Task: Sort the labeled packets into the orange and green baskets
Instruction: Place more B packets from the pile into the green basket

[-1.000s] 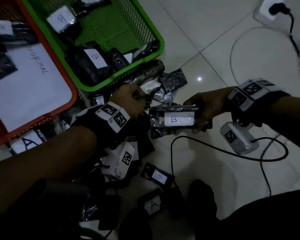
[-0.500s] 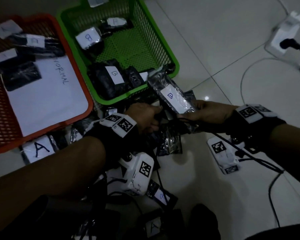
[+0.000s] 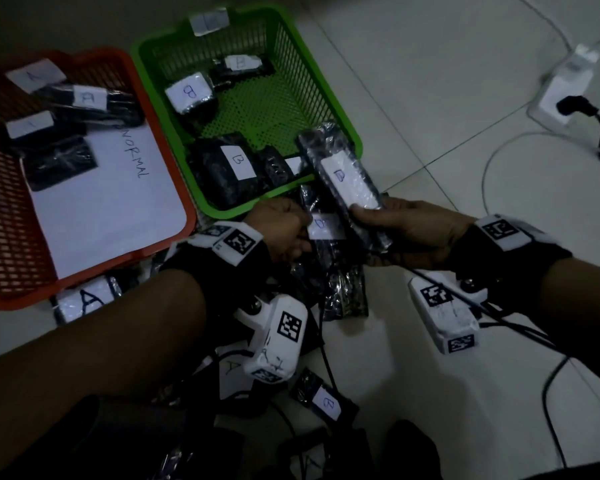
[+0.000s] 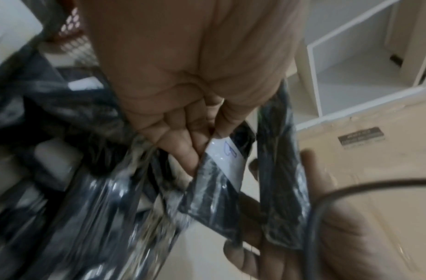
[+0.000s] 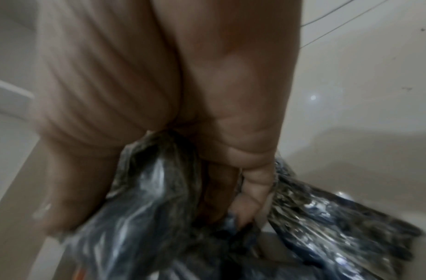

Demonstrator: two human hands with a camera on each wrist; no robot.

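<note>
Right hand (image 3: pixel 409 233) grips a B packet (image 3: pixel 347 181) by its near end, far tip over the green basket's (image 3: pixel 355 140) near-right rim; left hand (image 3: pixel 281 230) pinches another B packet (image 3: pixel 321 226) beside it; best push farther in, clear of the rim, before letting go.

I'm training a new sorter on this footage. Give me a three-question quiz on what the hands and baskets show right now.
1. True or false: the right hand holds a packet labelled B.
2. Which basket holds the sheet marked NORMAL: (a) orange basket (b) green basket?
3. Fill in: the left hand grips a packet labelled ___.

Key: 1 true; 2 a; 3 B.
</note>
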